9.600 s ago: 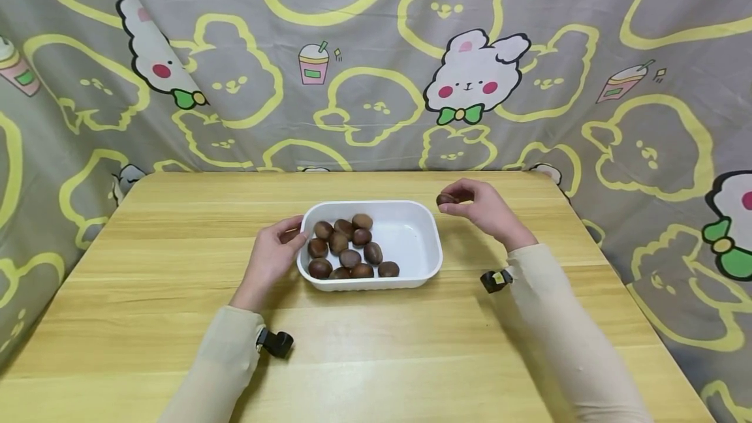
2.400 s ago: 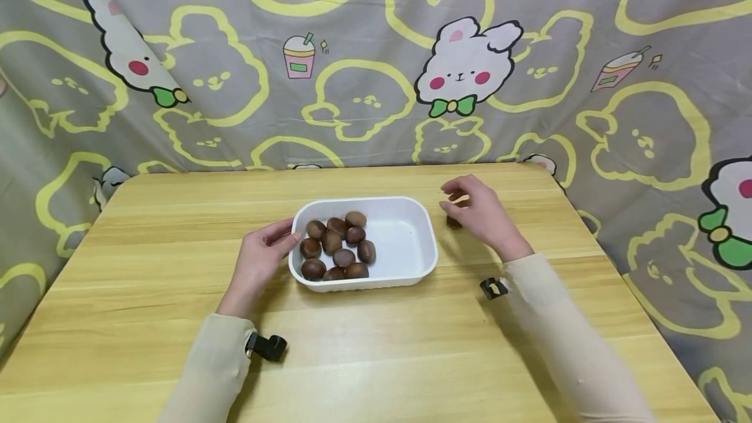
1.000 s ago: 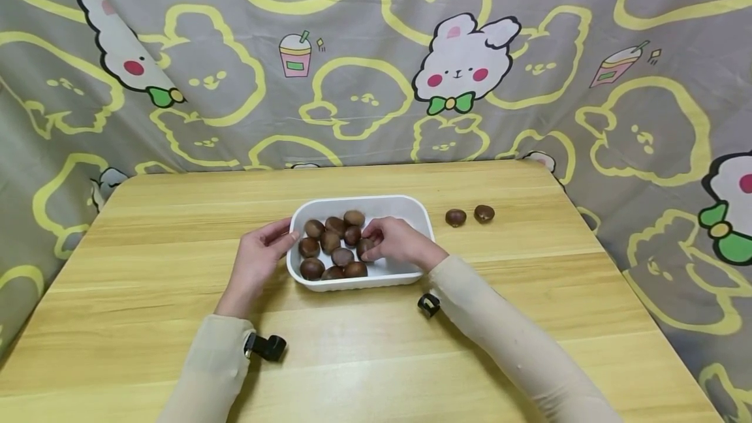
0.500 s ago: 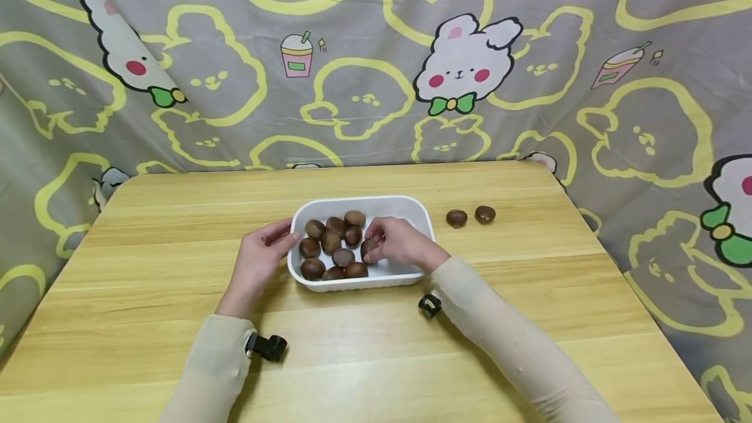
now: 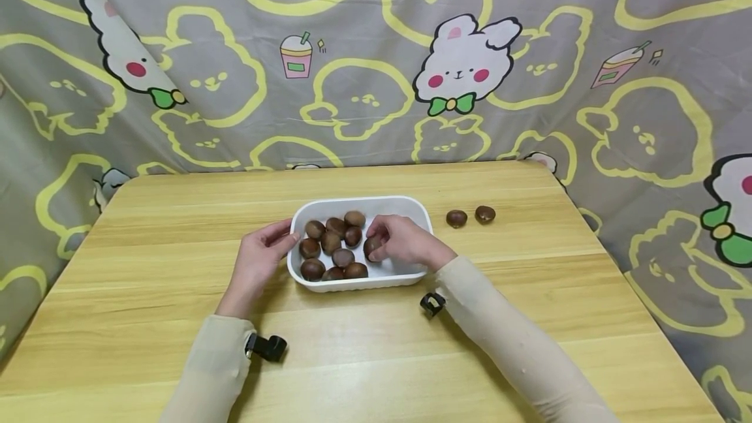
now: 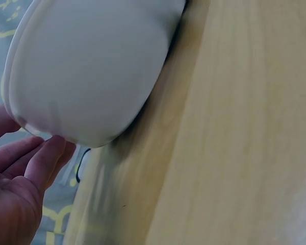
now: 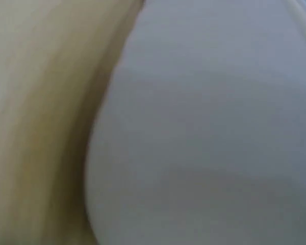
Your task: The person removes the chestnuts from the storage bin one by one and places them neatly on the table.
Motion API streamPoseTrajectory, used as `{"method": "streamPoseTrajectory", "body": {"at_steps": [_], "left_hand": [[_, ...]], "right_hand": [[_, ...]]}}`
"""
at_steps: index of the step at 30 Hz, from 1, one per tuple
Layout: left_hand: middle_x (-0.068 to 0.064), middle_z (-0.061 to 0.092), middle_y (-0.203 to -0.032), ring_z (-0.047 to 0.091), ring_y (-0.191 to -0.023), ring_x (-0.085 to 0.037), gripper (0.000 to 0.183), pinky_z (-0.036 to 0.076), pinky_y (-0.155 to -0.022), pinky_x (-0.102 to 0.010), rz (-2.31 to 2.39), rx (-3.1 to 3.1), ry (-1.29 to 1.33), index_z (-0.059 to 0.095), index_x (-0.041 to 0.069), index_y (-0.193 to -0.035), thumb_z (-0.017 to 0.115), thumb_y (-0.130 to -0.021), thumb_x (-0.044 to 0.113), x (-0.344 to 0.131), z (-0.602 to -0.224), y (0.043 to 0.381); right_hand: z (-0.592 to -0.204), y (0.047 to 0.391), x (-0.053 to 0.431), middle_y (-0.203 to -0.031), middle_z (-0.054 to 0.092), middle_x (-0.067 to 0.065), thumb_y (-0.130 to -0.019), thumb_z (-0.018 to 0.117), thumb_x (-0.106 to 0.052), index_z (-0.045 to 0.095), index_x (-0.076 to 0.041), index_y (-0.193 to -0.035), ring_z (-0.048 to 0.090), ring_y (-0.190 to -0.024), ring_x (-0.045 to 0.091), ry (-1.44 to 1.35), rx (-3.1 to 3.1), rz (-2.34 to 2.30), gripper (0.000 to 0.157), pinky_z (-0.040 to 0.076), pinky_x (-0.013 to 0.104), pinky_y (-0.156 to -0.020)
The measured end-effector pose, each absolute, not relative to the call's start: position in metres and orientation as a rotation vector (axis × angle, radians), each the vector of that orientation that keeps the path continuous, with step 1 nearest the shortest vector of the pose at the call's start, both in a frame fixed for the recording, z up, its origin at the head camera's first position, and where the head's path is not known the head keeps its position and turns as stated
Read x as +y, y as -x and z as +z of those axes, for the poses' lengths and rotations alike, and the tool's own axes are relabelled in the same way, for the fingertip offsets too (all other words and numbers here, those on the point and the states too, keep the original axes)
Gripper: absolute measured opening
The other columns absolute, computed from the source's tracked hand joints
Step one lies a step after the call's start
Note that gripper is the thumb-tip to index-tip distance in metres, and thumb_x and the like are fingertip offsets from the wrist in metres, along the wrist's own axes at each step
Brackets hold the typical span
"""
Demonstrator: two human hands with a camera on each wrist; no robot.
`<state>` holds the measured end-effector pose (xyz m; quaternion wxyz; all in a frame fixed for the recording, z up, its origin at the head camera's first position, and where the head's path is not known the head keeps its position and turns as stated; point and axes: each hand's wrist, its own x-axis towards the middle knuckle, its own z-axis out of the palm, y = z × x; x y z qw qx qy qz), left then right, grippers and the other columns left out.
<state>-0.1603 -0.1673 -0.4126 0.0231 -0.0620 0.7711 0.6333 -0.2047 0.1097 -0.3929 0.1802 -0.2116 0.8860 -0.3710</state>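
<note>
A white rectangular tray [image 5: 390, 200] sits mid-table, with several brown chestnuts [image 5: 331, 241] gathered in its left part. At its left end, my left hand [image 5: 258, 260] holds the rim, thumb on top and fingers against the outside; the left wrist view shows those fingers [image 6: 43, 162] at the tray's wall [image 6: 92, 76]. My right hand [image 5: 405, 240] reaches inside and pinches one chestnut [image 5: 372, 249] between thumb and fingers. That chestnut is partly hidden by the fingertips. Only the tray's outer wall [image 7: 194, 143] and table fill the blurred right wrist view; the right hand is out of it.
Two chestnuts [image 5: 456, 218] lie side by side on the wooden table [image 5: 364, 358], right of the tray. A patterned grey curtain [image 5: 352, 38] hangs behind the table and along its sides. Each sleeve carries a black wrist camera [image 5: 267, 347].
Two chestnuts now lie on the table, and fewer are in the tray. My right hand came from there into the tray and has shifted a chestnut slightly right. My left hand keeps its hold.
</note>
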Motion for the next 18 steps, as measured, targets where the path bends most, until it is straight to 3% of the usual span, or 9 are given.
{"method": "streamPoseTrajectory", "body": {"at_steps": [18], "left_hand": [[-0.023, 0.059, -0.129, 0.059, -0.115, -0.026, 0.044, 0.052, -0.087, -0.021, 1.940, 2.386, 0.125, 0.055, -0.004, -0.135, 0.066, -0.095, 0.012, -0.170, -0.411, 0.163]], "right_hand": [[-0.363, 0.217, 0.149, -0.099, 0.063, 0.005, -0.081, 0.081, -0.014, 0.066, -0.009, -0.110, 0.060, -0.091, 0.022, 0.558, 2.498, -1.227, 0.033, 0.050, 0.034, -0.079]]}}
